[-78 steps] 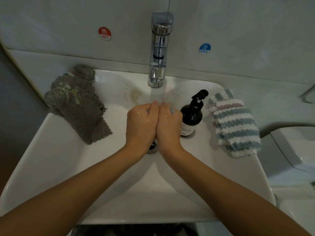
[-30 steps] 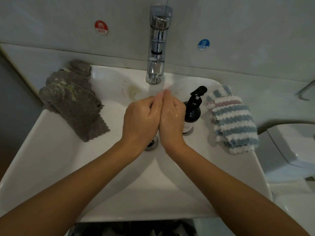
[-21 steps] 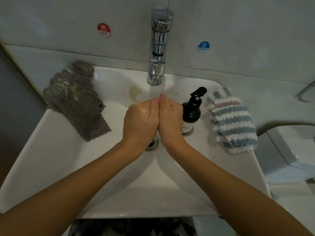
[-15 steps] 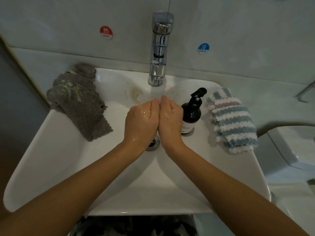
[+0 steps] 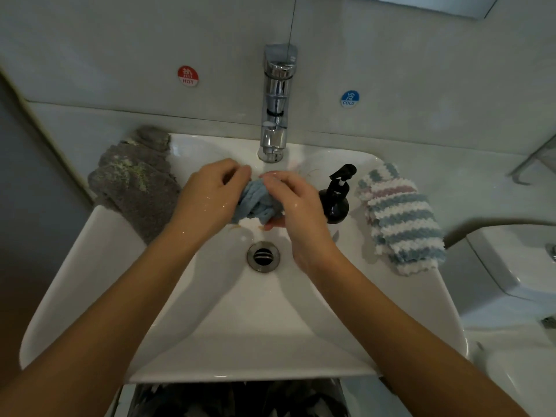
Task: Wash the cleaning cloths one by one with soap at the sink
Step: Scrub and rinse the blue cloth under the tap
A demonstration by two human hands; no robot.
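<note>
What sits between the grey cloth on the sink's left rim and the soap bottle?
In the head view, both hands, left hand and right hand, holding a bunched light blue cloth over the basin, lie between the grey cloth and the soap bottle.

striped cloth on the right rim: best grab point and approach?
Probably the near end of the striped cloth, where its scalloped white edge overhangs the sink rim. Come from above and the right, pinching the folded layers together. It lies flat and unobstructed there, while its far end sits close beside the soap bottle. Both hands are busy with the blue cloth.
</note>
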